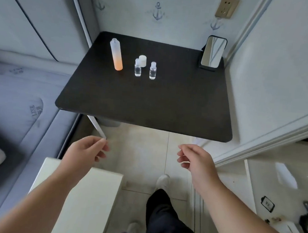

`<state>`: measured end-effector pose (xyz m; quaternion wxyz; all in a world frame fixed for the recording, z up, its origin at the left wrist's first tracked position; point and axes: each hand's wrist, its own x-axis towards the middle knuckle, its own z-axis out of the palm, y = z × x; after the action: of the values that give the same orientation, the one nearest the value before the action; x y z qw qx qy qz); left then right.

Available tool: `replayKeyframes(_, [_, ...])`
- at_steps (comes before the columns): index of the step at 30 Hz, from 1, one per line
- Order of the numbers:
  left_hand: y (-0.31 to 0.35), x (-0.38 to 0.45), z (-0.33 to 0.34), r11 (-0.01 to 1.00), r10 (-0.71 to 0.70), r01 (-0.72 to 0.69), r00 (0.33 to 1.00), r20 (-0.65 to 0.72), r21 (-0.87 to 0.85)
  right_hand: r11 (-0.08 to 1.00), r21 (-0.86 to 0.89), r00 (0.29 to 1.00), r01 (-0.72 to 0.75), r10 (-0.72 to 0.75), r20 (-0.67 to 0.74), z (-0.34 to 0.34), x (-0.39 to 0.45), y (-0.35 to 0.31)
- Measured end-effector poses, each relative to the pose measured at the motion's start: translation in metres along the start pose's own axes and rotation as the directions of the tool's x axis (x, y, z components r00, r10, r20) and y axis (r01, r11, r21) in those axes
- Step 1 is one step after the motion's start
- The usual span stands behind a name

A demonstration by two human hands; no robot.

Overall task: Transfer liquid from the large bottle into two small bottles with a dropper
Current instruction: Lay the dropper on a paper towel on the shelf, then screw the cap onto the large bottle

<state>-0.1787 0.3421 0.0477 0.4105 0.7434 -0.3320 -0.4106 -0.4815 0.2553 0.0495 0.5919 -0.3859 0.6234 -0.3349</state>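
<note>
A tall frosted bottle [116, 54], orange toward its base and with no cap on, stands upright at the back left of the dark table [150, 107]. To its right stand two small clear bottles [137, 68] [152, 70], both upright. A white cap [142, 60] sits just behind the left small bottle. I see no dropper. My left hand [86, 151] and my right hand [195, 160] hover in front of the table's near edge, below it in the view, fingers loosely curled and holding nothing.
A small mirror [212, 52] on a dark stand leans at the table's back right corner. A bed [15, 99] lies to the left, and a cream cabinet top [83, 193] sits under my left forearm. White panelled furniture [277, 88] lines the right. My leg and shoe [162, 181] are on the tiled floor.
</note>
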Motion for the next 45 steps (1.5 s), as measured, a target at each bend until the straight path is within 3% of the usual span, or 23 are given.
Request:
replayKeyframes(12, [0.076, 0.146, 0.034, 1.0, -0.004, 0.0, 0.984, -0.176, -0.025, 0.975, -0.195, 0.971, 0.108, -0.061, 0.233, 0.037, 0.176, -0.109])
replayKeyframes(22, [0.126, 0.232, 0.036, 0.998, -0.063, 0.067, 0.973, -0.22, 0.012, 0.958, -0.214, 0.952, 0.193, -0.13, 0.278, 0.091, 0.265, -0.169])
replayKeyframes(30, [0.13, 0.336, -0.006, 0.994, -0.078, 0.095, 0.969, -0.236, 0.062, 0.917, -0.306, 0.96, 0.255, -0.204, 0.189, 0.156, 0.346, -0.229])
replayKeyframes(36, [0.117, 0.426, -0.036, 0.973, -0.131, 0.135, 0.991, -0.037, 0.189, 0.826, -0.519, 0.971, 0.222, -0.137, 0.197, 0.228, 0.407, -0.251])
replayKeyframes(40, [0.111, 0.463, -0.04, 0.94, -0.104, 0.042, 0.98, 0.168, 0.339, 0.575, -0.792, 0.968, 0.204, 0.004, 0.252, 0.262, 0.432, -0.248])
replayKeyframes(45, [0.112, 0.484, -0.031, 0.929, -0.026, -0.092, 0.95, 0.312, 0.358, 0.389, -0.903, 0.956, 0.184, 0.144, 0.257, 0.286, 0.441, -0.241])
